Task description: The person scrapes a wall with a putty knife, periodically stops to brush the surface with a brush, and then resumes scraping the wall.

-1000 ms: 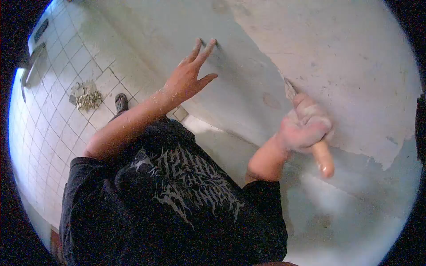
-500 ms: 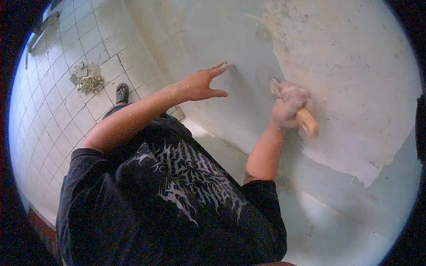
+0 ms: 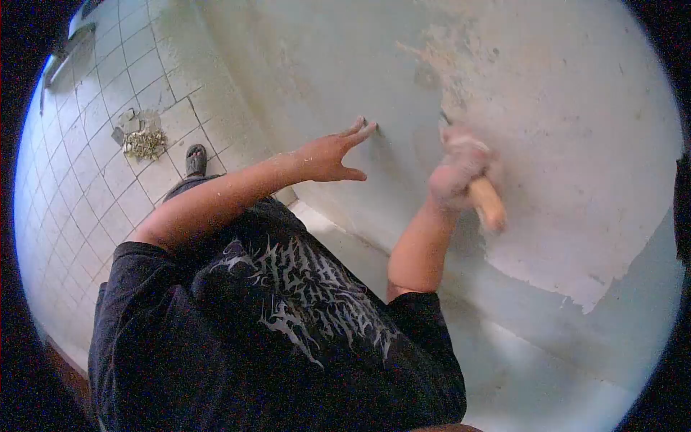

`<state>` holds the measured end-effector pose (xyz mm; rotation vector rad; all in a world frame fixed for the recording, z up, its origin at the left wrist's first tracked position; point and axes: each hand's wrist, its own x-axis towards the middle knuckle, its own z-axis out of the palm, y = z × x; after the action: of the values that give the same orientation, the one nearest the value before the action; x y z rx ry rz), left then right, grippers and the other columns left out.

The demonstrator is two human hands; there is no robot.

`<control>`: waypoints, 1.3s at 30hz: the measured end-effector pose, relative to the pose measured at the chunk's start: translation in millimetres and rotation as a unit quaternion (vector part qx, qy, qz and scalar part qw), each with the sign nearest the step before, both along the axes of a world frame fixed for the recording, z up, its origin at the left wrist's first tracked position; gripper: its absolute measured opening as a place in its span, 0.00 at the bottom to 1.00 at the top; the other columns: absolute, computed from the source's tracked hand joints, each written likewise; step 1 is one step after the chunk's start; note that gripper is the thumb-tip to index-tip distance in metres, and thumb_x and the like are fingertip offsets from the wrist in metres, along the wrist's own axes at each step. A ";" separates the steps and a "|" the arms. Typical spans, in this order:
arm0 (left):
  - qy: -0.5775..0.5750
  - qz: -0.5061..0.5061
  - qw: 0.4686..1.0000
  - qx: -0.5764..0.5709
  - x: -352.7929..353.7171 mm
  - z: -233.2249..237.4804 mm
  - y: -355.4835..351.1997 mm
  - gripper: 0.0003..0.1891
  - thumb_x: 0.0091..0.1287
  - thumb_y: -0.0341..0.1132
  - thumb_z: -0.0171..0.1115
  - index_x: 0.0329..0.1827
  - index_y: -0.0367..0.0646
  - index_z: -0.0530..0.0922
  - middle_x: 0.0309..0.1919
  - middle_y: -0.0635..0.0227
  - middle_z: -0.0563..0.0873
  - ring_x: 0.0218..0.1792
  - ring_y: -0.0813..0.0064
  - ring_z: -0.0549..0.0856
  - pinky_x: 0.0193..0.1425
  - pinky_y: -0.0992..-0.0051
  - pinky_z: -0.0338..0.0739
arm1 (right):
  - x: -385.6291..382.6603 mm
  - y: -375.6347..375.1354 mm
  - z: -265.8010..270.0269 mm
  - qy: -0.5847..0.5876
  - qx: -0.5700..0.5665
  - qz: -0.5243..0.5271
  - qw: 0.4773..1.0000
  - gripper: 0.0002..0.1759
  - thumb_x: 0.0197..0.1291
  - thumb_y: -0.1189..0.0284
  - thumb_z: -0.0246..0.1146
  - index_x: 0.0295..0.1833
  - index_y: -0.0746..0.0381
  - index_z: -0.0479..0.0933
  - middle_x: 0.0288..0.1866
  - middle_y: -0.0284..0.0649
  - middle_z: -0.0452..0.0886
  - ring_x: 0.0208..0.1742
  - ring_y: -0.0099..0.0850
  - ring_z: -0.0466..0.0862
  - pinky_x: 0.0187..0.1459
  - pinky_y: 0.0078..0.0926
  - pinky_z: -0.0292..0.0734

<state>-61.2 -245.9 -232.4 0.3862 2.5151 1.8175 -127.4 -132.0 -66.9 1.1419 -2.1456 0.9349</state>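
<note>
My left hand (image 3: pixel 336 155) has its fingers spread, with the fingertips at the pale green wall (image 3: pixel 309 72) and nothing in its grip. To the right, my right hand (image 3: pixel 458 169), blurred by motion, is wrapped round a tool with a wooden handle (image 3: pixel 488 204). The handle sticks out below the fist. The tool's far end is blurred against the wall, near the border between the green coating and a bare whitish patch (image 3: pixel 561 144).
A pile of chips and broken pieces (image 3: pixel 145 144) lies on the tiled floor (image 3: pixel 108 187) at the upper left, near a foot in a dark sandal (image 3: pixel 196 160). A ledge (image 3: pixel 338 234) runs along the wall's base.
My right hand and the tool have moved slightly left and down in the view. My left hand sits a little lower, its fingers still spread.
</note>
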 end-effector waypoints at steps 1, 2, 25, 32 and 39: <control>-0.007 -0.009 1.000 0.002 0.4 0.9 -0.5 0.50 0.56 0.50 0.65 0.74 0.52 0.40 0.70 0.46 0.48 0.61 0.45 0.68 0.66 0.59 0.62 | -1.2 -9.3 3.1 -0.052 -0.079 0.026 0.995 0.16 0.63 0.66 0.50 0.24 0.62 0.66 0.21 0.38 0.72 0.25 0.30 0.74 0.28 0.29 0.71; -0.016 -0.021 1.000 0.004 2.1 2.7 -4.0 0.50 0.56 0.49 0.65 0.74 0.52 0.39 0.70 0.46 0.48 0.61 0.45 0.68 0.66 0.59 0.63 | -1.8 -19.0 5.0 -0.106 -0.156 0.047 0.981 0.16 0.63 0.66 0.50 0.24 0.61 0.63 0.19 0.36 0.68 0.24 0.29 0.71 0.29 0.30 0.70; -0.275 -0.129 0.942 0.143 -23.9 29.4 -32.3 0.30 0.64 0.55 0.52 0.61 0.43 0.70 0.54 0.53 0.77 0.52 0.60 0.78 0.57 0.63 0.72 | 10.4 4.6 -77.9 -0.203 -0.104 0.073 0.971 0.11 0.57 0.65 0.60 0.32 0.63 0.74 0.28 0.42 0.78 0.30 0.36 0.77 0.36 0.33 0.73; 0.067 -0.204 0.965 0.152 -26.0 -2.5 -29.1 0.24 0.66 0.50 0.50 0.55 0.40 0.73 0.50 0.55 0.79 0.49 0.62 0.78 0.49 0.67 0.76 | 43.6 -12.3 -100.0 -0.026 0.038 0.005 0.999 0.23 0.55 0.50 0.62 0.44 0.58 0.72 0.46 0.45 0.72 0.50 0.44 0.72 0.51 0.44 0.68; -0.280 -0.061 0.925 0.251 -5.9 39.7 -40.7 0.19 0.71 0.42 0.45 0.56 0.39 0.73 0.49 0.59 0.80 0.47 0.64 0.80 0.52 0.66 0.76 | 83.9 7.2 -110.9 -0.090 0.037 -0.140 0.985 0.28 0.50 0.65 0.68 0.58 0.53 0.68 0.58 0.47 0.67 0.62 0.48 0.64 0.62 0.55 0.54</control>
<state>-67.1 -286.5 -192.6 0.0073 1.6120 2.1206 -43.4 -124.7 -177.8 0.7834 -2.4271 0.8619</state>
